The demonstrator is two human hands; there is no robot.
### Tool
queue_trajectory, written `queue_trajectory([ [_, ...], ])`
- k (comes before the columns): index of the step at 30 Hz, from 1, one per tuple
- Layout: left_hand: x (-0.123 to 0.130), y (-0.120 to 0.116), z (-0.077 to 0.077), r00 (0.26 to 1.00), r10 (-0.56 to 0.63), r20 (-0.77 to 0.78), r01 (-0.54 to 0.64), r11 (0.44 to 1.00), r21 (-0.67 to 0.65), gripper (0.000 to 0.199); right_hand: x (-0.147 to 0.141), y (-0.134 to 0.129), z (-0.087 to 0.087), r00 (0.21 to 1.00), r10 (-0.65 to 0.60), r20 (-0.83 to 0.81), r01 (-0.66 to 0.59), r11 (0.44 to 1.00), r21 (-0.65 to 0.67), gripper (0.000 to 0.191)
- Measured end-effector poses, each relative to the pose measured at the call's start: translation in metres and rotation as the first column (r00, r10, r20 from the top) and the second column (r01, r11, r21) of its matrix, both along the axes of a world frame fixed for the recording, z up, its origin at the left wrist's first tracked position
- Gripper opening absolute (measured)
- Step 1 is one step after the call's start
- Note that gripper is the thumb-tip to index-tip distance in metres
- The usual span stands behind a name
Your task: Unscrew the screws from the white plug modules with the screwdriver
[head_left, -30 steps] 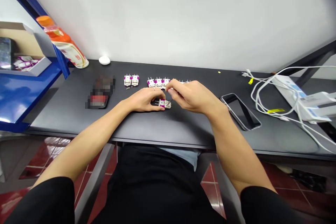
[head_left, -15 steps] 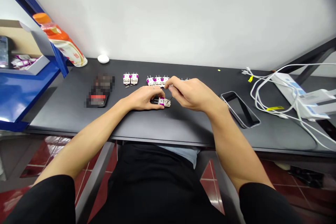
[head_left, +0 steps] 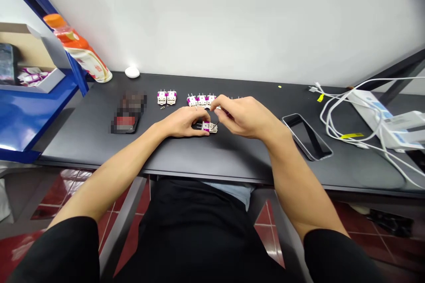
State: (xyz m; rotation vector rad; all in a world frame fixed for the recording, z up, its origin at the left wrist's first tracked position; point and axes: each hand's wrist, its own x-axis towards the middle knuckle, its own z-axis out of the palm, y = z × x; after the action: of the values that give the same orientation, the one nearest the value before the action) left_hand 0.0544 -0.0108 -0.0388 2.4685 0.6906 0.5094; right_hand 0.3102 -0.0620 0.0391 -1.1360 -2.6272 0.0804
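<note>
A small white and purple plug part [head_left: 206, 127] with metal pins pointing left lies on the dark table, gripped between the thumb and fingers of my left hand [head_left: 186, 122]. My right hand [head_left: 237, 117] pinches a thin dark tool [head_left: 215, 124], whose tip touches the right end of that part. Behind my hands stands a row of similar white and purple parts [head_left: 201, 101], partly hidden by my right hand. Two more such parts [head_left: 166, 97] sit side by side to the left, with tiny metal pieces [head_left: 162, 107] in front of them.
On the table [head_left: 199, 159] are a blurred dark object [head_left: 128, 115] at left, a white oval object [head_left: 132, 72], a phone [head_left: 307, 137], white cables [head_left: 328, 117] and a white box [head_left: 372, 115] at right. An orange bottle [head_left: 79, 48] leans by a blue shelf [head_left: 29, 115].
The whole view has shifted slightly, so everything appears a little further right and up. Both hands keep their hold, with almost no movement against the part.
</note>
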Motion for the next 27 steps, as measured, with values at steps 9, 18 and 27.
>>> queue_trajectory([
  [9,-0.0004,0.0001,-0.0003,1.0,0.013,-0.014,-0.013,1.0,-0.024,0.034,0.0017,0.0002,-0.0011,0.992,0.092,-0.084,-0.091,0.996,0.023,0.028],
  [18,0.0001,0.0002,0.0006,1.0,0.02,-0.015,-0.02,1.0,-0.02,0.037,0.0009,0.0004,-0.0008,0.997,0.047,-0.065,-0.045,0.998,0.033,0.028],
  [27,0.0,0.0011,-0.0011,1.0,-0.002,0.001,0.002,1.0,-0.011,0.037,0.0005,0.0003,0.0001,0.999,0.026,-0.023,-0.025,0.999,0.037,0.029],
])
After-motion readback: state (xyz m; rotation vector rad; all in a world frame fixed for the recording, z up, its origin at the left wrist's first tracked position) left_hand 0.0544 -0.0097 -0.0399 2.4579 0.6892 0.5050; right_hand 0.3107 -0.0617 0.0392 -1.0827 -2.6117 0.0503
